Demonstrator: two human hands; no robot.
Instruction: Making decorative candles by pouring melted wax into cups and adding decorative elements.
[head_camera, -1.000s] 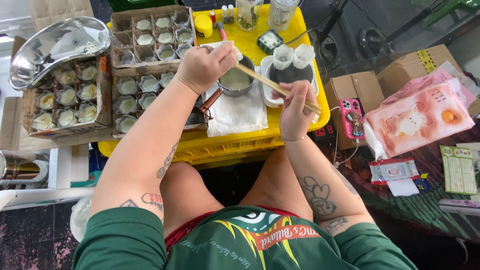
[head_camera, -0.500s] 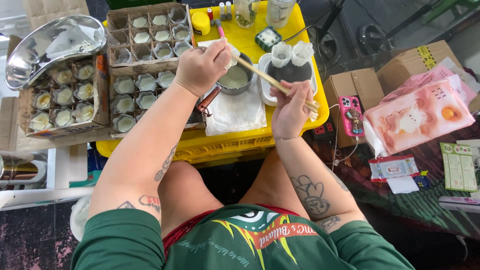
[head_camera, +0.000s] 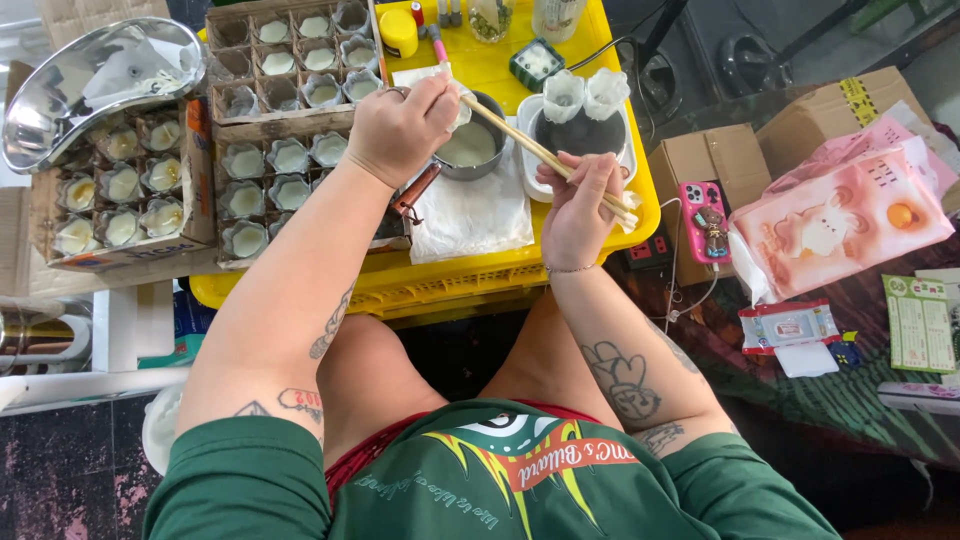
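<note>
My right hand (head_camera: 578, 210) grips the back end of a pair of wooden chopsticks (head_camera: 535, 150), which slant up and left over a small metal pot (head_camera: 470, 148) of pale liquid. At the chopsticks' tips my left hand (head_camera: 400, 125) pinches a small white piece (head_camera: 460, 108); I cannot tell what it is. The pot has a brown handle (head_camera: 415, 190) and stands on a white cloth (head_camera: 470, 215) on a yellow crate (head_camera: 500, 268) above my knees.
Cardboard grid trays (head_camera: 275, 160) of small filled cups lie left of the pot, with another tray (head_camera: 120, 195) and a metal bowl (head_camera: 100, 80) farther left. Two white cups stand on a dark dish (head_camera: 580, 135). A pink phone (head_camera: 705, 225), boxes and pink packets lie to the right.
Both hands have shifted slightly up and left together with the chopsticks. The grips look the same, and the pot has not moved on the cloth.
</note>
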